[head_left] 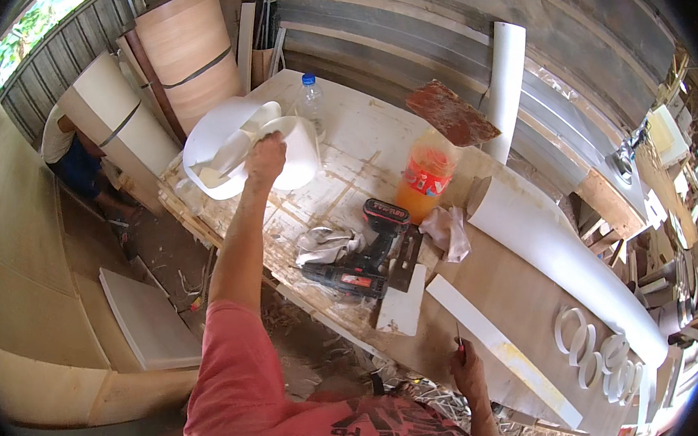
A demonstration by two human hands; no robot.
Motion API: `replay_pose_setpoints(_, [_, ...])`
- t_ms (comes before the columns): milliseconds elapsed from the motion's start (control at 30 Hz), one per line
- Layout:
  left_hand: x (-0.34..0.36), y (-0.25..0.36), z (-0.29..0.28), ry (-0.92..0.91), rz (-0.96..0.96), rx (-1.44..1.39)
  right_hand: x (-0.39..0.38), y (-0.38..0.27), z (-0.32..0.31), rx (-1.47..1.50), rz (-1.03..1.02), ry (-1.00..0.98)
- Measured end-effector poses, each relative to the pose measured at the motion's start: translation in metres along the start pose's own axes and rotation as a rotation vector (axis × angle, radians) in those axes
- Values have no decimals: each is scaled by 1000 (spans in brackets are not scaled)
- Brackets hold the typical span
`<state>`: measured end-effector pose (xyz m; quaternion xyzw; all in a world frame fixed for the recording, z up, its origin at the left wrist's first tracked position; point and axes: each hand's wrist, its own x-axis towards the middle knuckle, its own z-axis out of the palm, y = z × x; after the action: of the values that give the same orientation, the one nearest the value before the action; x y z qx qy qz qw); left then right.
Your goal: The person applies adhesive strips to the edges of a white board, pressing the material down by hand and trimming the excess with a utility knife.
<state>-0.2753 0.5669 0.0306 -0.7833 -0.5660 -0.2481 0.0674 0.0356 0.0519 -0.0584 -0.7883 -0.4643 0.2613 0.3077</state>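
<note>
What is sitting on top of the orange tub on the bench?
A flat, reddish-stained board lies tilted across the orange tub, covering its mouth. The tub's contents are hidden.

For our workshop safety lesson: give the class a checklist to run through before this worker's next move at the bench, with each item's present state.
1. Left hand grips the white edging roll: ok.
2. Right hand holds a thin red-tipped tool; which tool: cannot tell.
3. Cordless drill lies flat, away from both hands: ok.
4. Orange tub upright: ok.
5. White strip flat on the bench: ok.
6. Bench tidy of rags and offcuts: not ok.
</note>
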Motion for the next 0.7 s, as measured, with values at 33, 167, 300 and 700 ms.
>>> replay_pose_setpoints(33, [7,-12,-14,79,2,-92,3,-1,7,9,-12,3])
replay_pose_setpoints(167, [39,-31,-79,195,-69,-822,14,-20,20,64,-13,-7])
replay_pose_setpoints(300, [38,-21,-146,206,-97,-1436,27,-83,16,149,49,-58])
replay_pose_setpoints(700, [-31,-20,-187,280,-274,-1985,103,-244,21,595,-146,-273])
